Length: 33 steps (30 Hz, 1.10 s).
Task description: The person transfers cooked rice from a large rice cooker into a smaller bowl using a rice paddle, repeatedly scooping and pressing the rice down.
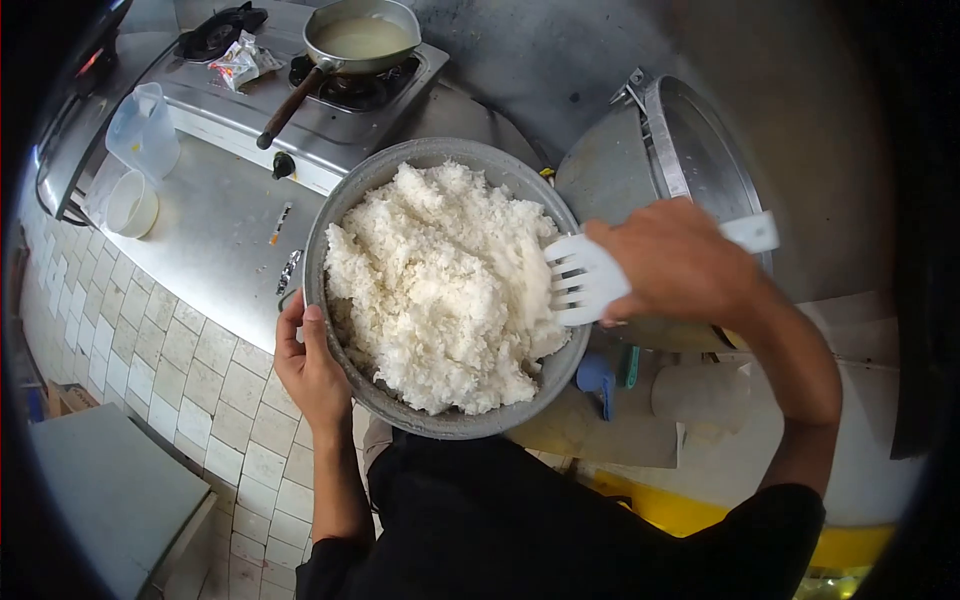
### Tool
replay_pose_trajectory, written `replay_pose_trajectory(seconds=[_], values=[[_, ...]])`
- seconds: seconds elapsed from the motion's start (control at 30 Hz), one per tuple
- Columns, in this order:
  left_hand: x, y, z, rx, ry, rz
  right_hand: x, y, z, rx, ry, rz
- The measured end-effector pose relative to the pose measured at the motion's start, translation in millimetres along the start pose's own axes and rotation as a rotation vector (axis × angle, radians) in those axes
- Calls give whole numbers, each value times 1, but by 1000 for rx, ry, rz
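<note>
A large round grey metal pot is heaped with cooked white rice. My left hand grips the pot's left rim, thumb over the edge and fingers at the side handle. At the right, my right hand is closed around a white slotted spatula. The spatula's slotted end meets the rice at the pot's right side, and its handle end sticks out beyond my hand.
A saucepan of pale liquid sits on the gas stove, beside a crumpled packet. Left on the steel counter stand a clear jug and a small tub. A big metal vessel stands right; a blue scoop lies below.
</note>
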State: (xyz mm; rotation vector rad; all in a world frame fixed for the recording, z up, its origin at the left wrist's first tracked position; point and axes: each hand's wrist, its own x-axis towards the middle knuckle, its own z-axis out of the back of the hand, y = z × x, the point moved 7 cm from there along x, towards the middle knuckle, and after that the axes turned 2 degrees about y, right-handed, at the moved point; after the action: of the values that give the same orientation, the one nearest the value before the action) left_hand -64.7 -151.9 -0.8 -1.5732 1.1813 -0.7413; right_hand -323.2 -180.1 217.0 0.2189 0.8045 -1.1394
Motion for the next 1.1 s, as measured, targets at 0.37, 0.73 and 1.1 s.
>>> replay_pose_trajectory(seconds=[0.37,0.73,1.1], values=[[-1,3,1,39,-10,9,17,45,-57,-435,-259,201],[-1,-7,-2,85,-24,7,1,23,-31,-321,-251,196],[-4,-3,-1,55,-40,30,23,48,-61,-364,-221,217]])
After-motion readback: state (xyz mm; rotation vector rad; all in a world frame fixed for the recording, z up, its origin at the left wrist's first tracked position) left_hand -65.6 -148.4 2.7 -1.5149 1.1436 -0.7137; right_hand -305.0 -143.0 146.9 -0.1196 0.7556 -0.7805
